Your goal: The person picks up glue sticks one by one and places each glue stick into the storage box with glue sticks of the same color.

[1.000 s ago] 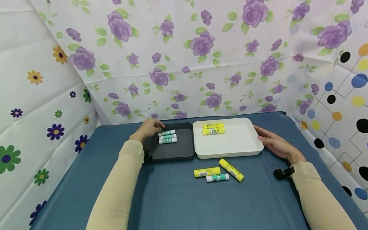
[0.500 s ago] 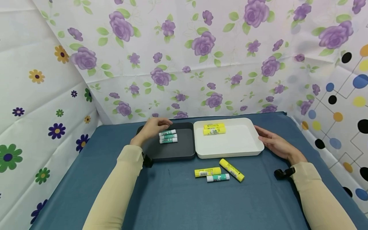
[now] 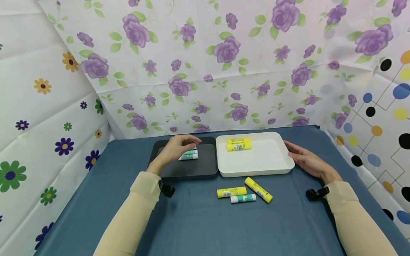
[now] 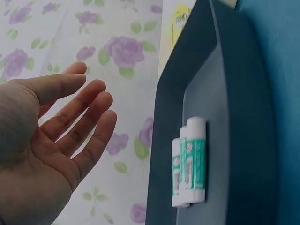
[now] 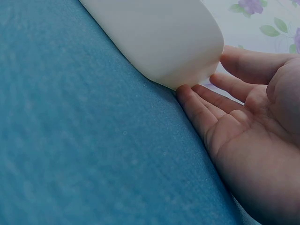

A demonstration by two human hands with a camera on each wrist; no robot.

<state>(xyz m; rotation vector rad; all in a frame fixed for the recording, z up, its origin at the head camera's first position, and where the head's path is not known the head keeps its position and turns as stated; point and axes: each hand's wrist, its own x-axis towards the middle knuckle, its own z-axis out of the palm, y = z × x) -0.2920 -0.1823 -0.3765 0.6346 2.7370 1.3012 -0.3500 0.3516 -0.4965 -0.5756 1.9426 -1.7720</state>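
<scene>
My left hand (image 3: 175,148) hovers over the dark grey tray (image 3: 205,170), its fingers loosely bent and nothing in them. Three white-and-green glue sticks (image 4: 193,159) lie side by side in that tray; the hand partly covers them in the head view. My right hand (image 3: 305,160) rests at the right end of the white tray (image 3: 266,161), fingertips against its outer wall and thumb near the rim, as the right wrist view shows. Two yellow glue sticks (image 3: 239,146) lie at the white tray's back left.
On the blue cloth (image 3: 192,220) before the trays lie a yellow glue stick (image 3: 231,192), a white-and-green one (image 3: 243,198) just below it, and a slanted yellow one (image 3: 258,190). A flowered curtain (image 3: 205,71) stands behind the table, with patterned sheets at both sides.
My left hand has moved right from the dark tray's back left corner to above the green glue sticks, now partly hiding them. My right hand stays at the white tray.
</scene>
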